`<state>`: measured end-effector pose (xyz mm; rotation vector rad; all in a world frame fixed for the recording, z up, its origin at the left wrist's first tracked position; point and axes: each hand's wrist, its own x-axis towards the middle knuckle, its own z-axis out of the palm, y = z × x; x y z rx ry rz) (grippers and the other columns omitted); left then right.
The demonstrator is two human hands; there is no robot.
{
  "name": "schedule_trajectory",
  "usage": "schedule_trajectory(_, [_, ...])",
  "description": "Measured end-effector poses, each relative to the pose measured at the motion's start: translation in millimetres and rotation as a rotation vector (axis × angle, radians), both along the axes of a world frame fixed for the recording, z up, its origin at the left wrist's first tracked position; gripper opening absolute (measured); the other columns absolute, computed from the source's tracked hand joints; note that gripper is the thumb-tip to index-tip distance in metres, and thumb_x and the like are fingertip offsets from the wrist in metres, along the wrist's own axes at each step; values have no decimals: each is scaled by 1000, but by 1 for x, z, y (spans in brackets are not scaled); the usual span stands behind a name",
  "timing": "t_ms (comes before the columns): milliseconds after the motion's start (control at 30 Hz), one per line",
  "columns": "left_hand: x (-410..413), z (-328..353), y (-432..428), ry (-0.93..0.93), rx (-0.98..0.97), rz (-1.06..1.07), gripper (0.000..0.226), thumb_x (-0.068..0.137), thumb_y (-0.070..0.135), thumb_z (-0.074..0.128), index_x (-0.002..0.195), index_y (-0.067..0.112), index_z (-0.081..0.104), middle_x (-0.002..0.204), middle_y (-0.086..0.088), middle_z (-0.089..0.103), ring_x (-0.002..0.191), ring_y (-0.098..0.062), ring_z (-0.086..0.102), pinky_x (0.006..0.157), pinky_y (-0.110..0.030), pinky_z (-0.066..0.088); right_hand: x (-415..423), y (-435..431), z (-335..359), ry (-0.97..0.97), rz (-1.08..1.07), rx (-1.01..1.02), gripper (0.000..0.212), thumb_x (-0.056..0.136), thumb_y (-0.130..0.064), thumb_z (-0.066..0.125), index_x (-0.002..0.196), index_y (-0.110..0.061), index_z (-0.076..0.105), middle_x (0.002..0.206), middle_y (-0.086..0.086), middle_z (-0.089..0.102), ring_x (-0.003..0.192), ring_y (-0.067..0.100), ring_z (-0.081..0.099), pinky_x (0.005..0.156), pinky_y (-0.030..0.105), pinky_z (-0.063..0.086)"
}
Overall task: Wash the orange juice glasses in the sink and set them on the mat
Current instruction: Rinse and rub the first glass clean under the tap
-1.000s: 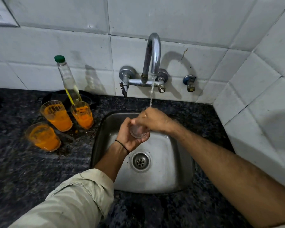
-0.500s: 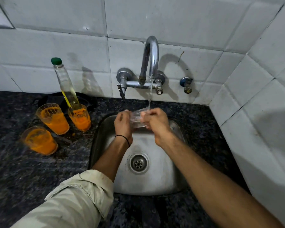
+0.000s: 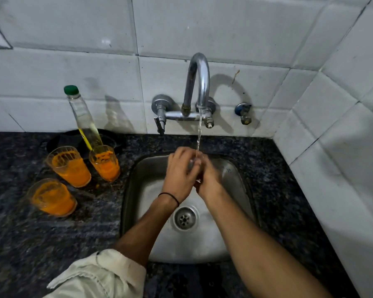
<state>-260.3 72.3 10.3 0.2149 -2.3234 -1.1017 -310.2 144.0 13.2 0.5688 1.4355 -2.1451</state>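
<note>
Over the steel sink (image 3: 237,175), my left hand (image 3: 178,175) and my right hand (image 3: 208,179) are clasped together around a clear glass (image 3: 191,163), which is almost wholly hidden between them. Water runs from the chrome tap (image 3: 199,82) onto the hands. Three glasses smeared with orange juice stand on the dark counter left of the sink: one at the back left (image 3: 68,166), one at the back right (image 3: 105,163), one nearer me (image 3: 52,197).
A clear bottle with a green cap (image 3: 82,119) leans behind the juice glasses, beside a black dish (image 3: 58,140). White tiled walls close the back and right sides. The drain (image 3: 184,218) lies under my wrists. Speckled counter (image 3: 41,244) spreads to the left.
My hands have closed tighter around the glass, covering it, and stay under the running water. The view has tilted slightly; the juice glasses have not moved.
</note>
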Motion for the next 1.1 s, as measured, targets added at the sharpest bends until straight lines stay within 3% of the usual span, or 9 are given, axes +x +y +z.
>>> schedule_trajectory(67, [8, -7, -10, 7, 274, 49, 16, 95, 25, 53, 107, 17, 60, 107, 1, 57, 98, -13, 53, 83, -16, 41, -11, -1, 8, 118, 128, 210, 11, 85, -22, 76, 83, -11, 72, 74, 10, 70, 61, 23, 65, 53, 29, 53])
schedule_trajectory(167, [21, -13, -17, -162, 741, 0, 14, 102, 17, 48, 109, 11, 58, 99, -5, 62, 90, -20, 61, 77, -37, 58, -22, 0, 19, 660, 445, 665, 41, 83, -26, 78, 53, -21, 51, 52, -1, 50, 49, 17, 44, 50, 30, 38])
schedule_trajectory(233, [20, -16, -25, -246, 806, 29, 16, 102, 13, 46, 112, 12, 58, 104, -10, 66, 95, -26, 65, 86, -50, 56, -21, -2, 30, 980, 677, 974, 50, 84, -31, 74, 49, -19, 40, 49, -2, 44, 50, 16, 41, 52, 33, 38])
schedule_trajectory(367, [-6, -1, -54, -151, 631, 210, 39, 98, 16, 52, 136, 15, 45, 113, -7, 66, 97, -21, 65, 91, -44, 53, -12, -5, 44, 1230, 768, 1154, 50, 88, -35, 66, 55, -18, 34, 55, -1, 42, 56, 20, 43, 55, 36, 32])
schedule_trajectory(567, [-39, 29, -65, -64, 232, 304, 47, 93, 10, 45, 140, 13, 41, 97, -14, 60, 84, -34, 60, 71, -37, 46, -8, -6, 49, 1449, 644, 1178, 44, 88, -29, 68, 62, -19, 34, 66, -2, 43, 61, 22, 43, 60, 31, 28])
schedule_trajectory(800, [-26, 20, -75, -138, 269, 175, 76, 93, 8, 50, 155, 37, 18, 117, -2, 57, 96, -24, 59, 85, -34, 47, -12, -14, 56, 1322, 400, 1044, 58, 90, -32, 70, 51, -20, 28, 50, -5, 35, 49, 15, 35, 52, 33, 30])
schedule_trajectory(867, [-16, 14, -62, -188, 607, 185, 67, 94, 23, 59, 152, 25, 27, 131, -6, 59, 110, -25, 61, 98, -39, 48, -15, -11, 53, 1148, 283, 851, 59, 88, -29, 73, 49, -20, 30, 45, -7, 33, 46, 10, 30, 50, 34, 32])
schedule_trajectory(967, [6, 12, -32, -207, 1226, 27, 52, 85, 41, 70, 127, 11, 60, 119, -23, 66, 106, -33, 66, 98, -53, 50, -18, -7, 49, 810, 145, 480, 43, 88, -22, 73, 53, -19, 49, 51, -3, 50, 51, 12, 45, 52, 33, 39])
schedule_trajectory(1100, [23, 19, -14, -6, 1118, -91, 52, 74, 22, 84, 120, 12, 63, 117, -10, 70, 111, -24, 66, 99, -47, 52, -16, 0, 34, 275, 37, 212, 19, 93, -21, 65, 82, -7, 67, 77, 14, 68, 58, 21, 64, 54, 28, 52])
